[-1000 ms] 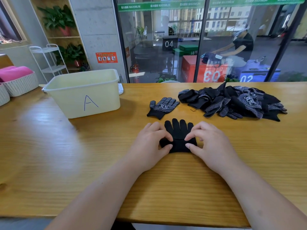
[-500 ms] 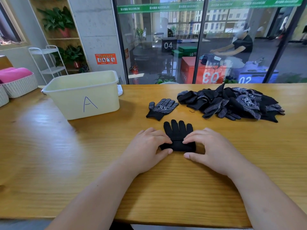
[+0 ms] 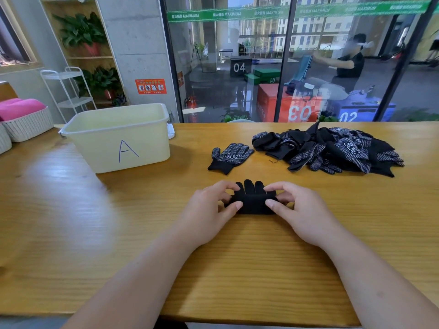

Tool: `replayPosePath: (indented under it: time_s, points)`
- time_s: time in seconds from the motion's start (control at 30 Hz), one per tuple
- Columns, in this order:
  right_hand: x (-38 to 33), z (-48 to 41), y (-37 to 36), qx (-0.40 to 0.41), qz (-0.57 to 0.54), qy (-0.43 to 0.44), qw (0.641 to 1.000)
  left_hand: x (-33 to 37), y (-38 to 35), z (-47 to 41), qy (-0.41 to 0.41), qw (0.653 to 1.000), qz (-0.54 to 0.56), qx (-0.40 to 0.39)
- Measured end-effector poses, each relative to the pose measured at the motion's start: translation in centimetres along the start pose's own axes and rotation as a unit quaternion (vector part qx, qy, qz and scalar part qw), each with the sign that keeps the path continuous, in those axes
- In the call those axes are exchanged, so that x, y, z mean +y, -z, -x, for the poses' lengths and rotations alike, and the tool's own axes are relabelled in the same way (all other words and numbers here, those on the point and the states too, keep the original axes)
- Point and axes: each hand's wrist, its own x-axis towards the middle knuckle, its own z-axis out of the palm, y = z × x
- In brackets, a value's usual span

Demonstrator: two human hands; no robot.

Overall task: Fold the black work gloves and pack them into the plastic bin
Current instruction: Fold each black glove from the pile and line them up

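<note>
The left hand [image 3: 209,210] and the right hand [image 3: 301,210] each pinch one side of a black glove [image 3: 251,201] on the wooden table [image 3: 237,269], fingers curled round its bent-over near end. The glove lies between them, its finger tips pointing away. Farther on lies a dotted glove [image 3: 229,156], then a glove pile [image 3: 332,148] at right. The yellow bin [image 3: 142,148] marked A stands far left, nearer the left hand.

Indoor work/training space w/ numbered stations, not a home. Beyond the fingers [image 3: 225,185]: glass partition [image 3: 213,91] w/ green "MAXIMUM" strip [image 3: 228,14]. Behind it are boxes marked 04 [image 3: 240,67], 03 [image 3: 292,108], 02 [image 3: 356,112], plus a person [image 3: 349,65] at another station. Far left of fingers: bin [image 3: 95,148] marked "A", plant shelves [image 3: 90,57], wire rack [image 3: 76,102].
</note>
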Motion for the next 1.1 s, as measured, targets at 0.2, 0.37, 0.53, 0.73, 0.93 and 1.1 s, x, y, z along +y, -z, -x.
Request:
replayPosePath:
  time_s: [0.2, 0.37, 0.53, 0.73, 0.93, 1.1]
  points:
    - [-0.1, -0.4, -0.9, 0.05, 0.001, -0.028, 0.998, -0.1, -0.6, -0.3, 0.0, 1.0, -0.011, 0.01]
    - [-0.6, -0.4, -1.3, 0.101, 0.131, 0.036, 0.986, -0.3, -1.3, -1.0, -0.036, 0.994, -0.09, 0.052]
    - [-0.6, -0.2, -1.6, 0.09, 0.239, 0.113, 0.96, -0.2, -1.5, -1.1, -0.123, 0.976, -0.165, 0.067]
    - [-1.4, 0.2, -1.3, 0.061, 0.301, 0.088, 0.947, -0.1, -1.3, -0.5, -0.123, 0.976, -0.178, 0.022]
    - [-1.8, 0.8, -0.6, -0.008, 0.296, 0.085, 0.951, -0.1, -0.7, -0.1, -0.105, 0.975, -0.194, -0.024]
    - [-1.8, 0.8, -0.2, -0.02, 0.245, 0.042, 0.968, 0.6, -0.5, -0.2, -0.084, 0.979, -0.187, -0.01]
